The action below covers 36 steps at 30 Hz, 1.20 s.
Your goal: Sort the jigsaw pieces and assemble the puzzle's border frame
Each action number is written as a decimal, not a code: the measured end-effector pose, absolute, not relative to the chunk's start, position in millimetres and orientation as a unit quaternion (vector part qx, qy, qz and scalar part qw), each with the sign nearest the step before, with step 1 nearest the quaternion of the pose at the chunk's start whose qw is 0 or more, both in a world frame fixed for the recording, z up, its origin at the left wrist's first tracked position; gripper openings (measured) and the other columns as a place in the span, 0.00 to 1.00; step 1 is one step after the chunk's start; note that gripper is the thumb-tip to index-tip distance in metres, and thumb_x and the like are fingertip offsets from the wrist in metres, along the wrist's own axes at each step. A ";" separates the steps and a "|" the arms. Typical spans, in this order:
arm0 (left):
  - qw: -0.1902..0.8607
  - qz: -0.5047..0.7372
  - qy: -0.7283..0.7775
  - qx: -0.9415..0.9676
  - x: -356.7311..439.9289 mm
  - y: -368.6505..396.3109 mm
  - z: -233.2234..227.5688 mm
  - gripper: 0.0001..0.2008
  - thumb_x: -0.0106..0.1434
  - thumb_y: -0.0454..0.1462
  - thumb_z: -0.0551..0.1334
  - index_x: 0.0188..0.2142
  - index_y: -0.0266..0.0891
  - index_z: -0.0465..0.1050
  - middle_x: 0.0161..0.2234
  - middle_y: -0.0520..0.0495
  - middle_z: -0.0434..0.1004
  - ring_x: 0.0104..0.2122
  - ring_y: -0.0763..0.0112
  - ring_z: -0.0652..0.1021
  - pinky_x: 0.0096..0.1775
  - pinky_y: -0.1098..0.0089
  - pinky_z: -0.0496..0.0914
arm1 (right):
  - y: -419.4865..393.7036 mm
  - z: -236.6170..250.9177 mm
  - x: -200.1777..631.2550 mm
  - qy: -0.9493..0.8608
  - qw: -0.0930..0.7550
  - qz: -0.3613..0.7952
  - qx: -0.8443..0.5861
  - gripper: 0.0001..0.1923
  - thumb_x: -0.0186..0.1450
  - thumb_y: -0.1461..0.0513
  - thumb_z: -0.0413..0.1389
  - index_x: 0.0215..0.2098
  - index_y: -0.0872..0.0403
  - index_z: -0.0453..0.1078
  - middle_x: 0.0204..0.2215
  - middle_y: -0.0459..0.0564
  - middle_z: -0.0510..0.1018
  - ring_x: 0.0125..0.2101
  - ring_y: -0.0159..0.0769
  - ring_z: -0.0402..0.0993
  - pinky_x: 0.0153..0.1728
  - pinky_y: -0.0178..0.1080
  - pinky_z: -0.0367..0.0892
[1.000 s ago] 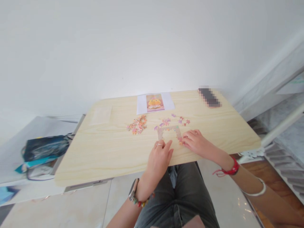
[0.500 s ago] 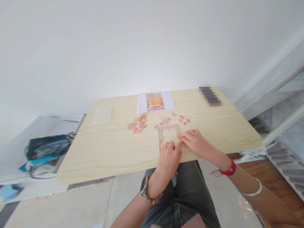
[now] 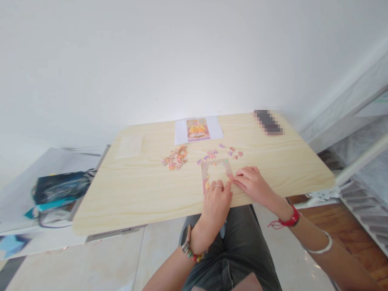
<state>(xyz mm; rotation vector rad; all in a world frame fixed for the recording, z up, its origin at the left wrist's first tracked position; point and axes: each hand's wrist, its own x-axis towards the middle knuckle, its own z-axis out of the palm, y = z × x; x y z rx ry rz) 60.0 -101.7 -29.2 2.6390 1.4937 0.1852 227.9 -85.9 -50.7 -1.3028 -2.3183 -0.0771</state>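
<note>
A jigsaw puzzle border (image 3: 204, 184) lies near the table's front edge, joined into a frame around bare wood. My left hand (image 3: 216, 202) rests over its lower side, fingers spread and lying flat, hiding that part. At the border's right side my right hand (image 3: 253, 184) has thumb and fingers pinched on a pinkish puzzle piece (image 3: 231, 177) at the edge. Just beyond the border are loose purple and pink pieces (image 3: 211, 154), with more loose pieces (image 3: 235, 152) to their right. A larger heap of puzzle pieces (image 3: 176, 157) sits to the left.
A printed sheet (image 3: 198, 130) with a yellow cartoon figure lies at the table's back. To its right is a blurred-out phone (image 3: 268, 122). A pale, flat translucent sheet (image 3: 129, 146) is at the back left of the wooden table (image 3: 136, 194). A dark bag (image 3: 62, 188) stands left of the table.
My right hand has shifted slightly to the right, uncovering more of the border's right edge. My left hand stays on the lower side, almost unmoved.
</note>
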 end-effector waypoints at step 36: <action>0.118 0.113 0.496 0.853 53.4 -84.7 -28.4 0.08 0.64 0.35 0.52 0.40 0.39 0.68 0.34 0.45 0.68 0.37 0.64 0.71 0.41 0.63 0.67 | -26.5 -44.0 267.2 -0.789 0.235 -0.016 -0.567 0.10 0.63 0.64 0.50 0.40 0.54 0.71 0.36 0.52 0.70 0.37 0.38 0.66 0.37 0.40 0.61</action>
